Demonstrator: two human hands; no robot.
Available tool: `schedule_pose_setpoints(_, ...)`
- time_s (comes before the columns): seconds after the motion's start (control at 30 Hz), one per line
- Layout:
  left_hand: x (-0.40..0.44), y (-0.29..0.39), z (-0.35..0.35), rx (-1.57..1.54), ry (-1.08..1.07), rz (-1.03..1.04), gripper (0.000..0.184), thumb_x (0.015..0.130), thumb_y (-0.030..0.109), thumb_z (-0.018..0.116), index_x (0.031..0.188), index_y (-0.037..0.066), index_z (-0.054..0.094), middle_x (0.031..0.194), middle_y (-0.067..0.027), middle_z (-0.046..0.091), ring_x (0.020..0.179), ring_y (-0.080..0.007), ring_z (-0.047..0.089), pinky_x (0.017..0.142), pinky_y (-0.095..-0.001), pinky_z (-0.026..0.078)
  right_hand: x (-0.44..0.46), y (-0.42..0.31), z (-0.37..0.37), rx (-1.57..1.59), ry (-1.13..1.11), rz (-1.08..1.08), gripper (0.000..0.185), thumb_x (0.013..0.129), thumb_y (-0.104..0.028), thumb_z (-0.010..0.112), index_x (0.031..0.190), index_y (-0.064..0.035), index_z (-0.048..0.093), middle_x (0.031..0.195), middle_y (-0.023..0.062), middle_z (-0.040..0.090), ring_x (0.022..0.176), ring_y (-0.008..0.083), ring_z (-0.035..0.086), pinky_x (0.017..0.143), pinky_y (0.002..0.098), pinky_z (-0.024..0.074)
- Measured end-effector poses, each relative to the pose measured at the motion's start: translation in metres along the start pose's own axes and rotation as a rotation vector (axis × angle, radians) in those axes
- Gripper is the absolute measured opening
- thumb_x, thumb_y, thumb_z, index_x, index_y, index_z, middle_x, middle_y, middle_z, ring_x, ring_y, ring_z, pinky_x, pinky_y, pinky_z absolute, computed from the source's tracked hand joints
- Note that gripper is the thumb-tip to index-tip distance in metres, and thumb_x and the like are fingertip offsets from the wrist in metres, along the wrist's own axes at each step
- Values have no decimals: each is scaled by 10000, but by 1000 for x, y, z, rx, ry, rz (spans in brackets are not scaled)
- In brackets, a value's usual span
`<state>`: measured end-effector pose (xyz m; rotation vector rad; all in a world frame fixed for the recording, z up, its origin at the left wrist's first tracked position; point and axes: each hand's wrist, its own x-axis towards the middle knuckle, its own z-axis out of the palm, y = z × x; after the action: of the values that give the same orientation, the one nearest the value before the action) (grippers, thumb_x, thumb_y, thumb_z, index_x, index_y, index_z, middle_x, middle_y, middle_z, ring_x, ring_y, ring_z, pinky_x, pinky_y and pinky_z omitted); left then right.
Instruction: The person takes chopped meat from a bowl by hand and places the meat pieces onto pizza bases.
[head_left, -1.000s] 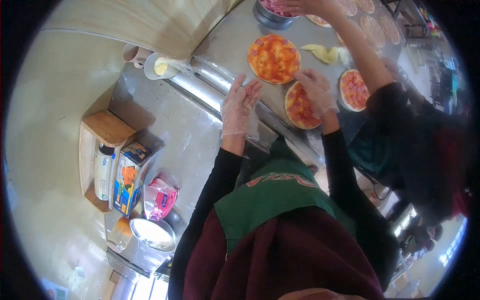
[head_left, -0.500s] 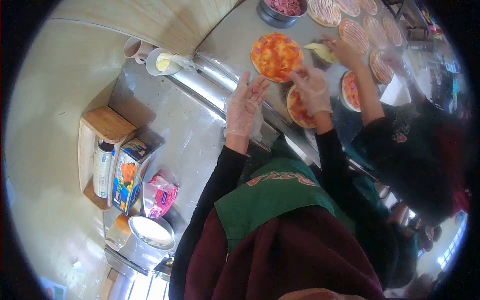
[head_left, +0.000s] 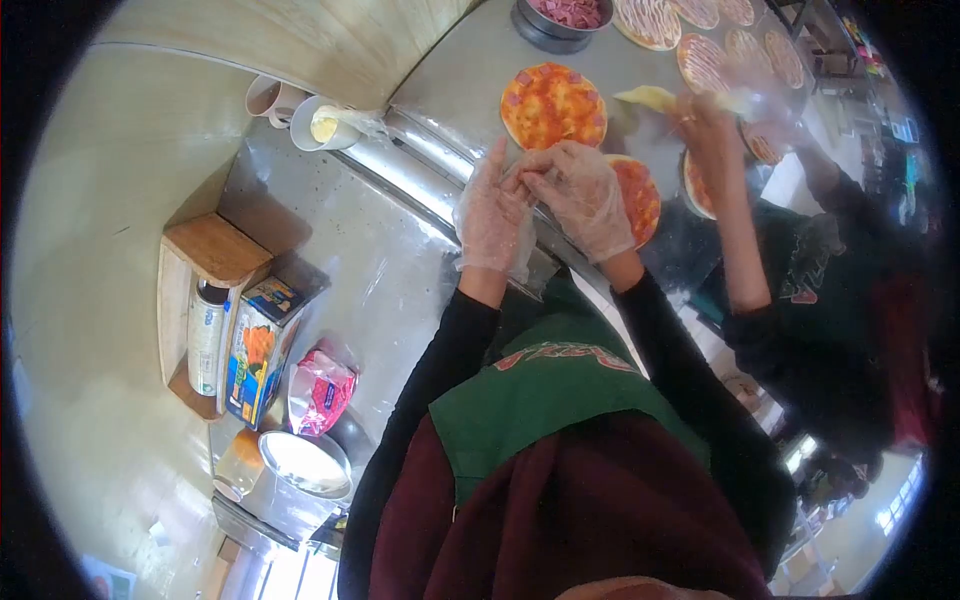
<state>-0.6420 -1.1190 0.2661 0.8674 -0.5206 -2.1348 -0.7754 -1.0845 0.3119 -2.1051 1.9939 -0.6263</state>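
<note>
Both my hands wear clear plastic gloves. My left hand is cupped palm up at the counter's edge; pink ham pieces showed in its palm half a second ago, and the right fingers now cover most of it. My right hand has its fingertips pinched together over the left palm, and what is between them is hidden. Just beyond them lies a round pizza with red sauce and a few ham pieces near its edge. A second sauced pizza sits partly behind my right hand.
A metal bowl of chopped ham stands at the back. Several pizza bases with pale stripes lie at upper right. A co-worker's hand holds a soft yellowish bag. To the left are a white container and a boxed carton.
My right hand has moved left from the pizzas to my left palm, its fingers now pinching there. The co-worker's hands have shifted with the yellowish bag.
</note>
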Motion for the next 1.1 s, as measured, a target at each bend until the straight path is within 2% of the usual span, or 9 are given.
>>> schedule_pose_setpoints(0.1, 0, 0, 0, 153, 1, 34, 518, 918, 107, 495, 1396, 4, 323, 1198, -198, 535, 1037, -255, 567, 865, -344, 473, -5, 14, 14, 109, 65, -119, 179, 828, -191, 606, 966, -79, 630, 948, 96, 632, 855, 259, 601, 683, 346, 487)
schedule_pose_setpoints(0.2, 3, -4, -4, 178, -11, 34, 498, 1002, 314, 376, 1417, 43, 320, 1162, -225, 546, 1038, -283, 582, 899, -356, 470, -21, 35, 76, 1265, -54, 241, 164, 834, -179, 599, 929, -52, 640, 901, 116, 638, 840, 274, 612, 708, 365, 493)
schedule_pose_setpoints(0.3, 3, -1, 0, 310, 32, 27, 508, 1006, 310, 364, 1426, 32, 293, 1155, -232, 548, 1022, -281, 584, 886, -353, 472, -8, 16, 27, 772, -122, 393, 169, 839, -176, 599, 878, -19, 648, 828, 122, 643, 806, 272, 623, 718, 361, 497)
schedule_pose_setpoints(0.4, 6, -9, -7, -157, 23, -34, 522, 1008, 315, 356, 1432, 23, 268, 1162, -240, 545, 1016, -283, 586, 883, -352, 473, -4, 2, 14, 503, 1, 347, 174, 839, -184, 607, 837, -16, 653, 778, 122, 642, 760, 267, 625, 688, 354, 500)
schedule_pose_setpoints(0.6, 1, -3, 0, 441, -32, 115, 534, 1008, 319, 353, 1440, 26, 241, 1196, -258, 529, 1048, -303, 578, 911, -355, 464, -6, -4, 5, 607, 10, 396, 158, 836, -198, 614, 851, -45, 650, 805, 129, 640, 769, 292, 618, 687, 362, 498)
schedule_pose_setpoints(0.8, 1, -4, -4, 531, -13, 109, 512, 1001, 302, 379, 1427, 38, 274, 1191, -243, 537, 1031, -288, 584, 906, -355, 468, -8, -8, 1, 553, 8, 369, 155, 839, -200, 614, 884, -54, 639, 833, 128, 636, 786, 295, 615, 698, 365, 496)
schedule_pose_setpoints(0.9, 5, -12, -13, 259, 8, 39, 494, 989, 286, 419, 1403, 35, 323, 1158, -220, 561, 998, -261, 593, 875, -348, 482, -10, -10, 0, 535, 11, 361, 157, 841, -201, 614, 900, -58, 633, 847, 127, 634, 795, 296, 614, 704, 367, 495)
schedule_pose_setpoints(0.97, 8, -15, -18, -253, 52, -131, 486, 971, 257, 475, 1382, 25, 358, 1127, -196, 582, 964, -235, 602, 838, -335, 497, -11, -11, -1, 525, 12, 354, 158, 842, -202, 614, 911, -60, 629, 856, 126, 633, 801, 297, 613, 707, 368, 495)
schedule_pose_setpoints(1.1, 7, -18, -16, -59, 114, -151, 508, 906, 153, 587, 1348, -5, 393, 1072, -154, 609, 890, -192, 618, 755, -290, 517, -16, -13, -4, 502, 9, 340, 164, 844, -203, 614, 933, -66, 621, 874, 125, 630, 813, 299, 611, 715, 370, 493)
